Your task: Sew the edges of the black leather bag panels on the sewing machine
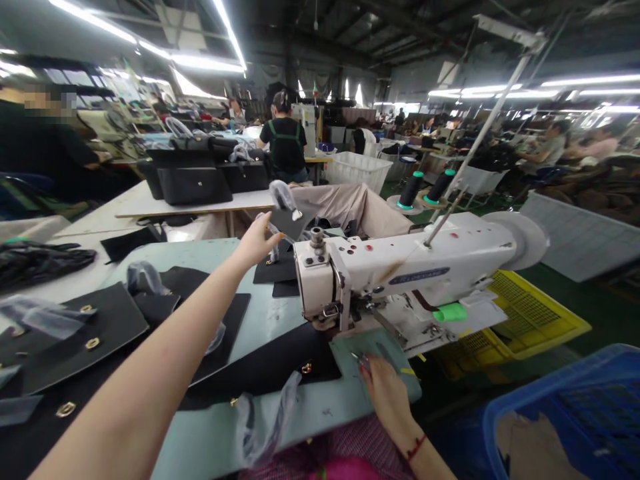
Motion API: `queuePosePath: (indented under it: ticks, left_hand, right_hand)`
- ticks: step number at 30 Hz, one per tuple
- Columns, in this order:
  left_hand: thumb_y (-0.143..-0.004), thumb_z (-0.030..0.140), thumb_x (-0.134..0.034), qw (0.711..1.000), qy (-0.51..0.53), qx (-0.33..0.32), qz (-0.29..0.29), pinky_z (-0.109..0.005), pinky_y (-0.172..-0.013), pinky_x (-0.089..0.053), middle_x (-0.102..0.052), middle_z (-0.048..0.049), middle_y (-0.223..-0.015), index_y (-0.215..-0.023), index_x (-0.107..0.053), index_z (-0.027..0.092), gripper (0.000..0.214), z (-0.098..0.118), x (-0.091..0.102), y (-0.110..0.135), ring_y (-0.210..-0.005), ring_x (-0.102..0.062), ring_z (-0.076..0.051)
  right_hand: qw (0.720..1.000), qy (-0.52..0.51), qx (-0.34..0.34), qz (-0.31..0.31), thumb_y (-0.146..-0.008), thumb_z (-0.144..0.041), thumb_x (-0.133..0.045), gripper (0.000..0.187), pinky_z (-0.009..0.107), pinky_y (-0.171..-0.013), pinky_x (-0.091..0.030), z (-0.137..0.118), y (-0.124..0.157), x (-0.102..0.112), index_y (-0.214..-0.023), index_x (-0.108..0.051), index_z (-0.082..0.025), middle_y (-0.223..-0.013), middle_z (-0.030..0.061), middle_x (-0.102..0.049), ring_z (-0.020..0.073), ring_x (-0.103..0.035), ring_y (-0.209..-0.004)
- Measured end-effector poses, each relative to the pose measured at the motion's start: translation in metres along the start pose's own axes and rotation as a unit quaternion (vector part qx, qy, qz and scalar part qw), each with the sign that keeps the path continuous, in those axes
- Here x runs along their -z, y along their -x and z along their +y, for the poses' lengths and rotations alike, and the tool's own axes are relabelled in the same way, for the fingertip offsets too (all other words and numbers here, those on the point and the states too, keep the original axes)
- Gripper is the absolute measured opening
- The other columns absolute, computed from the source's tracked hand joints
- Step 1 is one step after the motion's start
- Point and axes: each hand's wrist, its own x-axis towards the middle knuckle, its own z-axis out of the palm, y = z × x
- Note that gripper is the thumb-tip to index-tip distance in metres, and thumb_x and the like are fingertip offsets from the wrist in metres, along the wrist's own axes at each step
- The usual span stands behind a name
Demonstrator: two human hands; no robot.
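Observation:
My left hand (256,241) is stretched far forward, its thumb and fingers apart, at the left edge of a tilted dark bag panel (290,225) with a plastic-wrapped handle (283,195). Whether the fingers still touch that panel is unclear. Beside the sewing machine (400,250), my right hand (387,390) rests low on the green table, closed around small metal thread snips (358,359); their tips point left. A long black panel (270,363) with a gold clasp (306,368) lies under the machine head. Its wrapped handle (265,427) hangs toward my lap.
More black panels (115,327) with gold fittings cover the table's left side. Finished-looking black bags (193,183) stand on a board behind. Thread cones (411,190) rise beyond the machine. Yellow (540,313) and blue (500,407) crates sit at right. A co-worker (284,140) sits ahead.

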Motion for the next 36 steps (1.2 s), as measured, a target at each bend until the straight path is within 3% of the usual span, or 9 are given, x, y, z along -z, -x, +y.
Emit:
queuePosePath:
  ticks: [2,5,9,12,16,18,21,25,36]
  left_hand:
    - [-0.086,0.028,-0.054,0.999,0.008,-0.024,0.028,-0.035,-0.087,-0.049,-0.058,-0.0171,-0.126,-0.122,-0.058,0.013,0.039,0.014,-0.009,0.041,-0.103,-0.061,-0.024]
    - [-0.091,0.022,-0.049,0.996,-0.009,-0.079,0.046,-0.036,-0.092,-0.049,-0.065,-0.0108,-0.112,-0.115,-0.061,0.022,0.028,0.031,-0.015,0.162,-0.104,-0.062,-0.024]
    - [-0.092,0.011,-0.042,0.964,-0.011,-0.235,-0.124,-0.025,-0.085,-0.055,-0.072,-0.0081,-0.102,-0.119,-0.060,0.020,0.033,0.029,-0.046,0.339,-0.096,-0.067,-0.018]
    - [-0.093,0.018,-0.047,0.939,-0.146,-0.267,-0.158,-0.026,-0.094,-0.053,-0.064,-0.0136,-0.128,-0.136,-0.049,0.014,0.044,0.008,-0.081,0.405,-0.116,-0.061,-0.022]
    - [-0.091,0.028,-0.054,0.961,-0.269,-0.068,-0.019,-0.053,-0.109,-0.038,-0.021,-0.0231,-0.157,-0.153,-0.014,0.010,0.076,-0.024,-0.102,0.382,-0.143,-0.026,-0.037]
    - [-0.090,0.031,-0.055,0.962,-0.266,-0.054,0.029,-0.060,-0.111,-0.029,-0.017,-0.0208,-0.159,-0.154,-0.014,0.014,0.078,-0.035,-0.099,0.348,-0.145,-0.018,-0.038]
    - [-0.090,0.032,-0.058,0.955,-0.275,-0.106,0.030,-0.062,-0.114,-0.019,-0.040,-0.0135,-0.151,-0.146,-0.038,0.025,0.060,-0.044,-0.087,0.305,-0.145,-0.022,-0.035]
    - [-0.093,0.035,-0.053,0.938,-0.246,-0.239,-0.049,-0.047,-0.119,-0.020,-0.064,-0.0053,-0.130,-0.128,-0.056,0.028,0.035,-0.055,-0.068,0.284,-0.131,-0.050,-0.021]
    - [-0.098,0.039,-0.043,0.920,-0.205,-0.314,-0.113,-0.031,-0.114,-0.032,-0.066,-0.0012,-0.128,-0.123,-0.058,0.026,0.032,-0.083,-0.062,0.277,-0.123,-0.056,-0.011]
  right_hand:
    - [0.998,0.009,0.051,0.042,-0.091,-0.019,-0.045,0.033,0.042,-0.094,-0.046,-0.005,-0.013,-0.001,-0.117,-0.065,-0.016,-0.114,0.0161,-0.067,0.0299,-0.061,-0.108]
    - [0.985,-0.118,0.126,0.020,-0.094,-0.019,-0.040,0.033,0.036,-0.096,-0.045,-0.022,-0.026,-0.002,-0.116,-0.066,-0.018,-0.114,0.0123,-0.067,0.0236,-0.061,-0.108]
    - [0.938,-0.308,0.147,-0.058,-0.098,-0.035,-0.039,0.034,0.025,-0.068,-0.047,-0.047,-0.042,-0.009,-0.094,-0.069,-0.017,-0.082,0.0064,-0.069,0.0167,-0.062,-0.075]
    - [0.920,-0.361,0.133,-0.072,-0.095,-0.044,-0.046,0.041,0.024,-0.053,-0.032,-0.057,-0.053,-0.018,-0.069,-0.059,-0.017,-0.060,-0.0001,-0.052,0.0119,-0.046,-0.056]
    - [0.911,-0.388,0.116,-0.074,-0.093,-0.046,-0.049,0.046,0.025,-0.052,-0.022,-0.061,-0.055,-0.025,-0.058,-0.047,-0.017,-0.055,-0.0033,-0.037,0.0095,-0.033,-0.054]
    - [0.907,-0.401,0.101,-0.073,-0.092,-0.046,-0.050,0.046,0.025,-0.052,-0.021,-0.063,-0.051,-0.025,-0.057,-0.046,-0.017,-0.055,-0.0032,-0.036,0.0095,-0.032,-0.054]
    - [0.895,-0.431,0.083,-0.080,-0.091,-0.045,-0.050,0.044,0.025,-0.052,-0.020,-0.067,-0.046,-0.022,-0.058,-0.047,-0.017,-0.056,-0.0028,-0.036,0.0096,-0.031,-0.054]
    - [0.874,-0.473,0.070,-0.093,-0.090,-0.046,-0.051,0.043,0.024,-0.051,-0.021,-0.073,-0.043,-0.019,-0.058,-0.047,-0.017,-0.057,-0.0028,-0.036,0.0095,-0.031,-0.054]
    - [0.865,-0.491,0.032,-0.104,-0.087,-0.050,-0.052,0.045,0.023,-0.051,-0.023,-0.071,-0.049,-0.026,-0.057,-0.046,-0.017,-0.058,-0.0026,-0.035,0.0097,-0.030,-0.055]
